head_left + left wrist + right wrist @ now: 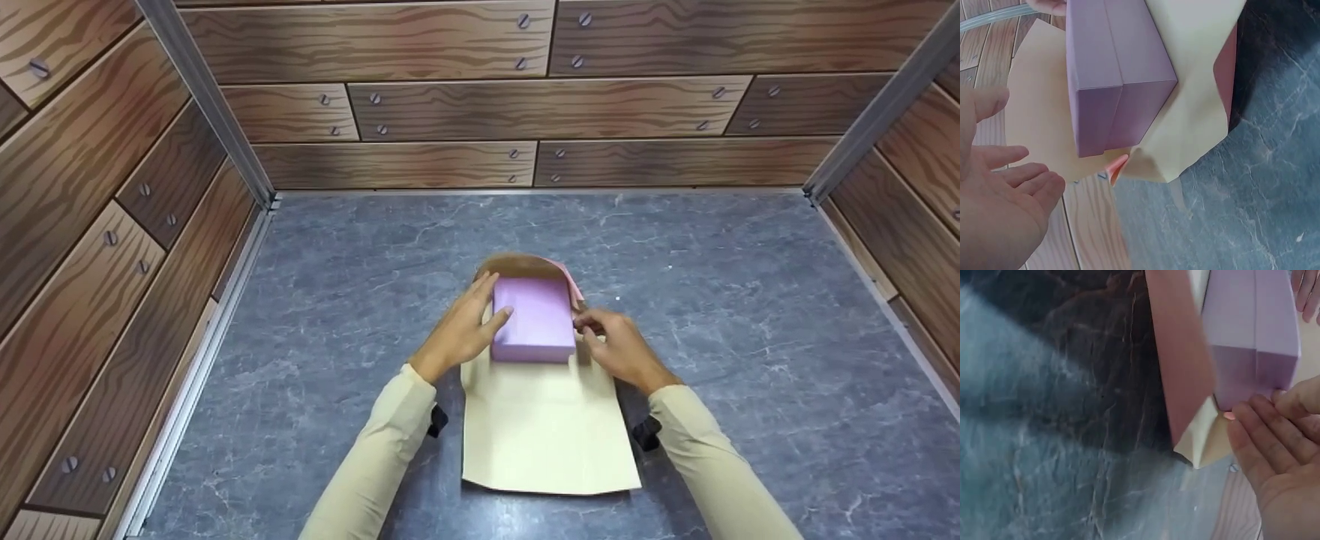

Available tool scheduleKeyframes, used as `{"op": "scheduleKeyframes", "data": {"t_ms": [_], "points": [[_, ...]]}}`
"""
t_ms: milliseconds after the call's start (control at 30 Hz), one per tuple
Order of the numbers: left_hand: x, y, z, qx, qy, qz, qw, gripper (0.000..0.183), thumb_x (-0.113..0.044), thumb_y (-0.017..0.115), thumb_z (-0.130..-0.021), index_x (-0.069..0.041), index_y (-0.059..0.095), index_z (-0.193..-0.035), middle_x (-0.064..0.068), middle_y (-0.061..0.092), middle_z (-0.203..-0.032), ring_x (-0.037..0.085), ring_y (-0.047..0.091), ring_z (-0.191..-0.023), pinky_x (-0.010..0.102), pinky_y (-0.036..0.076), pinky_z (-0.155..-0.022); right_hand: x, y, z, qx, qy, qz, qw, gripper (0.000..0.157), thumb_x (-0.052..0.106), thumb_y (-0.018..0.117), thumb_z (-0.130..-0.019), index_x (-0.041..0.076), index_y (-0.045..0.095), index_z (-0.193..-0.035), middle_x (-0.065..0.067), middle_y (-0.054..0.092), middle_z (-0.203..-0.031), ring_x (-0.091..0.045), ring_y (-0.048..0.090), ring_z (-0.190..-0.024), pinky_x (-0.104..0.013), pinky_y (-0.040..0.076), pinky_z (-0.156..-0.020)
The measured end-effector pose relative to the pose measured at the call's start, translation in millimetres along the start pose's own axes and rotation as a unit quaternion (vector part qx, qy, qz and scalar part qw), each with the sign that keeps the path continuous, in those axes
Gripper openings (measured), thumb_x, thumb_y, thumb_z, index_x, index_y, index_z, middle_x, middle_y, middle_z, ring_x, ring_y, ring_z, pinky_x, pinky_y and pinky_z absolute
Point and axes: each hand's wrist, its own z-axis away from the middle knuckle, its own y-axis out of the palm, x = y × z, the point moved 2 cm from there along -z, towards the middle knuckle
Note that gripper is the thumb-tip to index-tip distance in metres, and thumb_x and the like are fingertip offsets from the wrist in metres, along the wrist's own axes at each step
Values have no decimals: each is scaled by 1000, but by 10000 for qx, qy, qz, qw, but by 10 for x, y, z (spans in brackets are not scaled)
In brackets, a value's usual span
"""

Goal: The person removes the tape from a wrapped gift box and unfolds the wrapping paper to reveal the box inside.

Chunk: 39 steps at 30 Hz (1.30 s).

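Note:
A purple box (532,315) lies on a sheet of wrapping paper (551,427), cream on its inner face and pink on its outer one. The paper's far end curves up behind the box. My left hand (461,322) rests along the box's left side, fingers fairly straight and thumb over the top edge. In the left wrist view, that hand (1010,191) shows loosely spread fingers. At the box's right side, my right hand (619,345) pinches the paper's edge with bent fingers. Its fingertips (1252,405) sit by the box's lower edge, beside a small pink bit; the grip is partly hidden.
A blue-grey marbled surface (360,300) lies under the paper. Wood-patterned panels (450,109) stand behind and on both sides, with metal rails (247,150) at the corners. The paper's near end spreads flat between my forearms.

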Motion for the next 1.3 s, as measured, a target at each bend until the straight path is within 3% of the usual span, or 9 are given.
{"op": "scheduleKeyframes", "data": {"t_ms": [133, 333, 667, 867, 1033, 1167, 1300], "points": [[16, -3, -32, -123, 90, 174, 9997, 58, -26, 48, -108, 2, 30, -156, 20, 29, -162, 30, 26, -151, 43, 20, -124, -78, 26, -66, 356, 256, 187, 9989, 23, -14, 55, -91, -14, 67, -110, -26, 71, -103, -39, 69, -97, -51, 56, -89], [49, 6, -70, -272, 158, 448, 9985, 49, -12, 47, -107, 2, 37, -153, 21, 41, -156, 31, 43, -141, 40, 31, -119, -147, 30, -131, 626, 588, 333, 9957, 36, -8, 52, -95, -15, 58, -130, -32, 63, -126, -45, 60, -120, -55, 44, -106], [206, -11, -88, -590, 35, 681, 9959, 36, 7, 43, -97, 5, 61, -128, 18, 64, -125, 31, 60, -121, 40, 47, -106, -185, 47, -212, 586, 328, 394, 9970, 44, -12, 48, -94, -17, 49, -137, -34, 54, -136, -47, 49, -131, -55, 36, -114], [359, 20, -139, -108, -298, 74, 9995, 34, 5, 45, -98, 6, 64, -126, 19, 67, -126, 31, 60, -124, 41, 46, -107, -201, 66, -269, 697, 404, 222, 9965, 47, -16, 45, -92, -18, 46, -139, -36, 48, -142, -49, 44, -135, -54, 34, -115], [451, 72, -233, 399, -443, -499, 9970, 35, 1, 44, -101, 6, 62, -131, 19, 64, -132, 33, 57, -128, 42, 44, -109, -209, 73, -292, 410, 386, 194, 9982, 43, -15, 49, -91, -16, 52, -134, -34, 48, -143, -48, 41, -138, -53, 30, -118], [487, 121, -314, 601, -471, -576, 9954, 36, 1, 45, -102, 5, 60, -134, 18, 60, -139, 32, 52, -133, 42, 40, -113, -234, 86, -295, 230, 237, 241, 9992, 37, -15, 53, -90, -15, 60, -126, -30, 57, -132, -45, 50, -131, -52, 36, -115], [504, 155, -372, 700, -381, -613, 9949, 41, -5, 40, -106, 4, 50, -145, 18, 47, -152, 31, 40, -144, 40, 29, -120, -258, 85, -312, 349, 205, 268, 9988, 42, -16, 50, -91, -16, 54, -134, -32, 54, -138, -47, 49, -131, -53, 38, -113]]}}
